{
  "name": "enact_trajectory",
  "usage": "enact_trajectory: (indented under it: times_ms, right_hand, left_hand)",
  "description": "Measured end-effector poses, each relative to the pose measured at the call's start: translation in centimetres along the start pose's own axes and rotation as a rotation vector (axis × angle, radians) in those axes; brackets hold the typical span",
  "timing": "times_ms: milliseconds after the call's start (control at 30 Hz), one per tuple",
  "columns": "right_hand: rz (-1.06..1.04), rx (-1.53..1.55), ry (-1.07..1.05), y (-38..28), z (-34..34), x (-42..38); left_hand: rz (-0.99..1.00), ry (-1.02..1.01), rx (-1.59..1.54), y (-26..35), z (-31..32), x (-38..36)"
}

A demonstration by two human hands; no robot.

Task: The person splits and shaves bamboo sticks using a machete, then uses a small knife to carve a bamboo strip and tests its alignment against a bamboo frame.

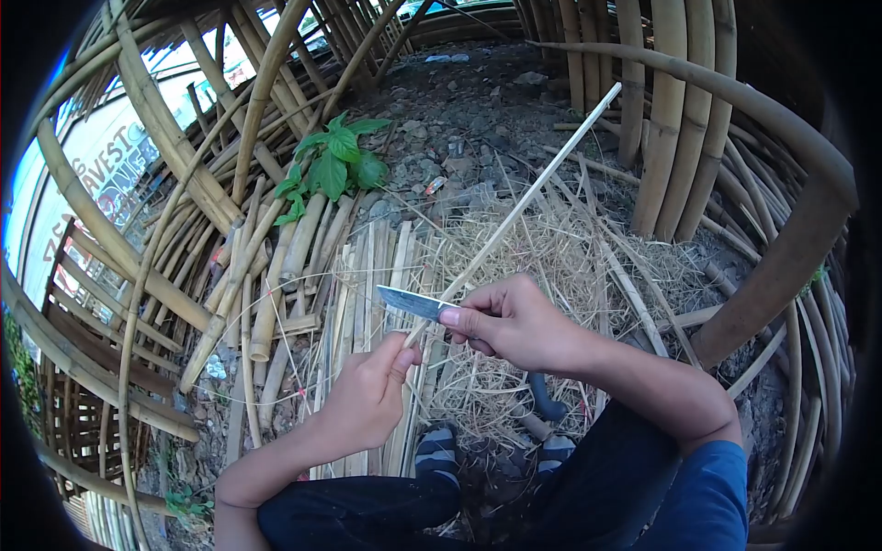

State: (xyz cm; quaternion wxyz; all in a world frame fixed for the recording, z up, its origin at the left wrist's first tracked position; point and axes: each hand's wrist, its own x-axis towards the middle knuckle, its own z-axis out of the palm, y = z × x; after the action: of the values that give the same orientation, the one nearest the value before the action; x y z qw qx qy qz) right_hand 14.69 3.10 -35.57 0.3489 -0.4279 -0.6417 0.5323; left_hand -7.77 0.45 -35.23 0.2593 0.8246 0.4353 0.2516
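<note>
A knife (410, 302) lies across a long pale bamboo strip (528, 195), its blade pointing left. My right hand (507, 321) is closed around the knife's handle, with the thumb pressed near the base of the blade. My left hand (371, 390) is wrapped round the lower end of the strip, just below the blade. From there the strip slants up and to the right, past my right hand. The knife handle is mostly hidden inside my fingers.
Split bamboo slats (367, 275) lie in front of me. A heap of thin shavings (560, 266) covers the ground to their right. Bamboo poles (684, 119) stand at the right, and more poles (175, 138) lean at the left beside a leafy plant (333, 161).
</note>
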Motion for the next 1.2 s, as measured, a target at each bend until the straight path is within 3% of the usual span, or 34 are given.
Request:
enact_trajectory:
  times_ms: [67,100,167,267,467,533,667,800,867,1000,1067,1200]
  right_hand:
    - [-0.026,0.063,0.071,0.1,-0.6,0.2]
    - [0.004,0.152,0.219,-0.4,-1.5,0.3]
    - [0.043,0.201,0.257,-0.4,-5.7,1.0]
    - [0.111,0.234,0.394,-0.4,-6.0,0.7]
    - [0.008,0.108,0.326,0.8,-3.0,0.5]
    - [-0.109,-0.092,0.320,0.7,-2.7,0.2]
    - [-0.248,-0.111,0.364,1.2,-3.1,0.5]
    - [-0.240,-0.227,0.408,1.1,-2.5,0.3]
    - [-0.117,-0.075,0.362,0.6,-2.0,0.0]
    - [-0.160,-0.072,0.341,0.9,-0.8,-0.1]
    - [-0.181,-0.105,0.492,0.9,0.0,-0.4]
    - [-0.346,-0.319,0.546,0.6,0.3,-0.6]
  left_hand:
    - [-0.007,0.012,0.033,-0.2,-0.2,-0.2]
    - [-0.058,0.007,0.071,-0.5,-0.5,-0.5]
    - [-0.110,-0.001,0.103,-0.9,-0.7,-0.8]
    - [-0.161,-0.019,0.115,-1.4,-0.5,-0.6]
    - [-0.166,0.027,0.099,-0.4,-0.3,-0.1]
    - [-0.140,0.069,0.051,-1.0,-0.1,-0.1]
    - [-0.175,0.067,0.045,-0.5,-0.3,-0.1]
    - [-0.191,0.068,0.079,-0.1,-0.2,0.0]
    - [-0.199,0.076,0.094,-0.1,0.0,0.1]
    - [-0.132,0.136,0.103,0.1,0.3,0.1]
    - [-0.131,0.147,0.093,0.0,0.2,0.1]
    - [-0.128,0.161,0.085,-0.3,0.5,0.1]
